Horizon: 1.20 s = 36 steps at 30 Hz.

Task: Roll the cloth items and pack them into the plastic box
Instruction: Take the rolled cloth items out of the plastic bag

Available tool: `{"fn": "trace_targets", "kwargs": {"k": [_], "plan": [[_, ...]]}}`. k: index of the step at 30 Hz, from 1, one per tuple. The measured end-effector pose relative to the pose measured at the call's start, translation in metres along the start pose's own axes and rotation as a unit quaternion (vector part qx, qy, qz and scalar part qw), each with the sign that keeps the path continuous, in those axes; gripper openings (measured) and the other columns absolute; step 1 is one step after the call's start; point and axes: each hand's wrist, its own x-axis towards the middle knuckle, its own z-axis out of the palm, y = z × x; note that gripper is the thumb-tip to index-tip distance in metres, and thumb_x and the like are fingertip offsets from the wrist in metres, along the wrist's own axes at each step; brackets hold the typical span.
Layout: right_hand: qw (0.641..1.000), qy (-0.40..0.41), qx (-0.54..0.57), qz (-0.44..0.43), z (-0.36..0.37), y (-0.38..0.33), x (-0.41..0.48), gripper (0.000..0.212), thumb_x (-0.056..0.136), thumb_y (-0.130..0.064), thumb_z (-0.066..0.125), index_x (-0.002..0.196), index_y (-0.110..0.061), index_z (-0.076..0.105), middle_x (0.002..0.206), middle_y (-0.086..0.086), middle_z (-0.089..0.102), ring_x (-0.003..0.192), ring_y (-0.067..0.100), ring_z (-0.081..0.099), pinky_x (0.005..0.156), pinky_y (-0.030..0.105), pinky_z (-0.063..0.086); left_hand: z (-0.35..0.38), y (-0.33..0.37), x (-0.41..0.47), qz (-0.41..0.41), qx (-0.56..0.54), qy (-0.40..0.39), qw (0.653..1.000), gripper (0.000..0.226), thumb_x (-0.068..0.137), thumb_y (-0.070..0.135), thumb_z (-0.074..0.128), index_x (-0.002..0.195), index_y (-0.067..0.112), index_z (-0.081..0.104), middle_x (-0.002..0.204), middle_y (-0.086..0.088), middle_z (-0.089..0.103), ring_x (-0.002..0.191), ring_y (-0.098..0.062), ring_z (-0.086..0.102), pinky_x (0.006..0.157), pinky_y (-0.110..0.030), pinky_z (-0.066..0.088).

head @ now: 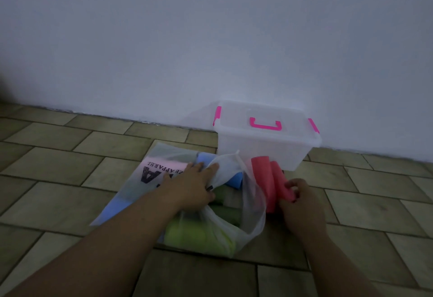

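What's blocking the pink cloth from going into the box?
The lid is on the box, with its pink latches at both ends. The pink cloth, gripped by the right hand, lies against the box's near side; nothing else visible intervenes.

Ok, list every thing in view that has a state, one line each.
plastic box: lid on, pink handle flat, standing by the wall.
plastic bag: mouth open, lying on the floor, cloths inside.
pink cloth: rolled, out of the bag, in front of the box.
green cloth: in the bag, near its mouth.
blue cloth: in the bag.
left hand: gripping the bag's edge.
right hand: closed on the pink cloth's end.
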Motion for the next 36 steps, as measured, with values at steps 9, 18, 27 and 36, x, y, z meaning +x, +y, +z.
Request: {"fn": "trace_targets", "kwargs": {"k": [9,18,27,36], "plan": [[0.984,-0.096,-0.065,-0.134,-0.032,-0.045,-0.001,0.024,0.075,-0.036,0.068,0.096,-0.033,0.058,0.092,-0.013,0.054,0.08,0.002,0.054,0.064,0.021,0.044,-0.011,0.0,-0.007,0.013,0.027,-0.054,0.998,0.099,0.079,0.062,0.055,0.144,0.043,-0.017,0.158,0.0,-0.015,0.144,-0.028,-0.014,0.108,-0.069,0.013],[0.896,-0.394,-0.133,-0.156,0.014,-0.074,-0.021,0.043,0.079,-0.019,0.065,0.114,-0.035,0.047,0.112,-0.006,0.061,0.093,0.013,0.057,0.075,0.027,0.048,-0.011,0.002,-0.009,0.007,0.013,-0.058,0.998,0.1,0.079,0.058,0.059,0.145,0.041,-0.015,0.159,0.0,-0.015,0.144,-0.029,-0.016,0.108,-0.068,0.013],[0.964,-0.128,0.233,0.008,-0.059,-0.016,-0.006,0.039,0.08,0.002,0.051,0.08,-0.032,0.068,0.098,0.007,0.062,0.083,0.021,0.062,0.058,0.017,0.051,-0.012,0.0,-0.009,0.009,0.01,-0.061,0.998,0.101,0.079,0.062,0.057,0.145,0.041,-0.016,0.158,0.0,-0.017,0.144,-0.028,-0.016,0.111,-0.065,0.011],[0.974,0.119,0.121,0.151,-0.045,0.031,0.003,0.026,0.078,-0.01,0.066,0.093,-0.03,0.059,0.095,0.005,0.063,0.069,0.012,0.057,0.054,0.028,0.045,-0.01,0.001,-0.006,0.003,0.021,-0.07,0.997,0.102,0.079,0.063,0.057,0.144,0.041,-0.018,0.158,-0.001,-0.019,0.143,-0.03,-0.017,0.11,-0.066,0.011]]}}
